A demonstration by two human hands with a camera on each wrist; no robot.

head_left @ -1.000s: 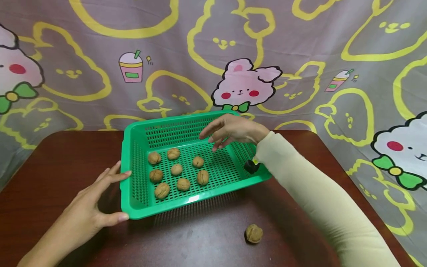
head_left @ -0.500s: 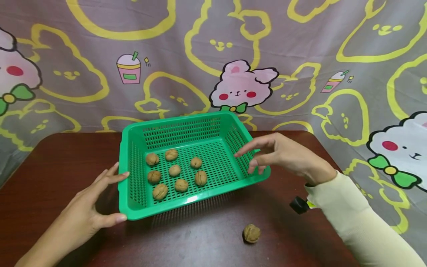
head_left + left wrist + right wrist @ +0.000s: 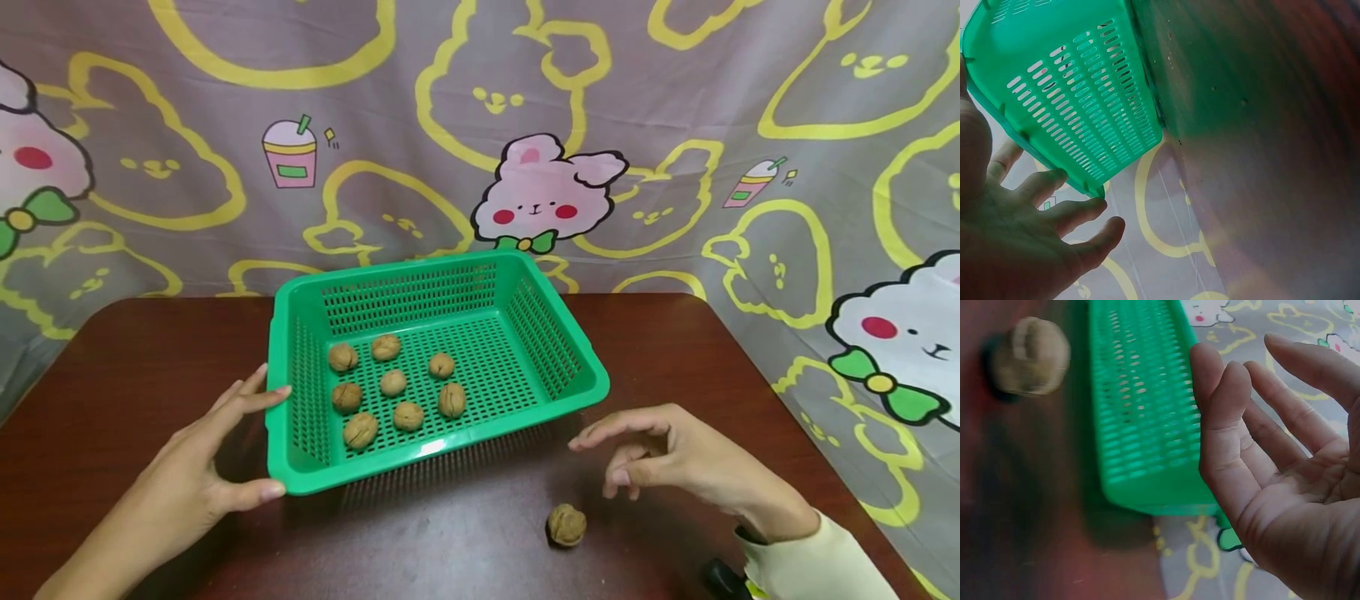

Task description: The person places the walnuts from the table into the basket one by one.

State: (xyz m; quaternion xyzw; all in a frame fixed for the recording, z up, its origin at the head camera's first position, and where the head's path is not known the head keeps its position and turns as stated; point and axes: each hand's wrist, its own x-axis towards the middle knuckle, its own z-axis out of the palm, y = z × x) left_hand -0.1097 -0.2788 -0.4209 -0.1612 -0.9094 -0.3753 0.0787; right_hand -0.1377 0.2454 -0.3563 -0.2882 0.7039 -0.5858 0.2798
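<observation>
A green plastic basket [image 3: 442, 450] with slotted walls stands on the table, several walnuts [image 3: 452, 401] spread over the left part of its floor. My left hand [image 3: 187, 467] rests against the basket's left end, index fingertip over the rim and thumb at the near corner. Its other fingers spread loosely along the outside in the left wrist view. One more walnut [image 3: 566, 525] lies on the table in front of the basket. Just right of and above this walnut, my right hand [image 3: 682, 458] hovers with loosely bent fingers and nothing in them.
The dark red-brown table [image 3: 420, 542] reaches back to a grey curtain [image 3: 420, 108] printed with yellow outlines and rabbit faces. A black object [image 3: 723, 579] sits at the right cuff.
My right hand has drawn back out over the basket's right end and come down toward the near side, by the loose walnut. The left hand and the basket stay in place.
</observation>
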